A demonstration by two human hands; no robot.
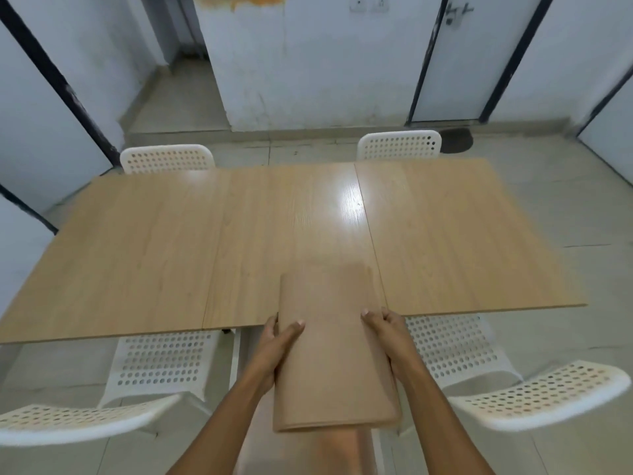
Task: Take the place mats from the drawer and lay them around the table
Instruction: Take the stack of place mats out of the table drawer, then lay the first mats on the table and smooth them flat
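Note:
I hold a stack of tan place mats [334, 351] in both hands, over the near edge of the wooden table [171, 241]. The stack's far end reaches over the table top; its near end hangs off toward me. My left hand [275, 344] grips the stack's left side with the thumb on top. My right hand [390, 334] grips the right side the same way. The drawer is not in view.
Two white perforated chairs [161, 365] [452, 347] stand tucked at the near side, and two more [168, 159] [399, 144] at the far side. White walls, dark-framed doors and a tiled floor surround the table.

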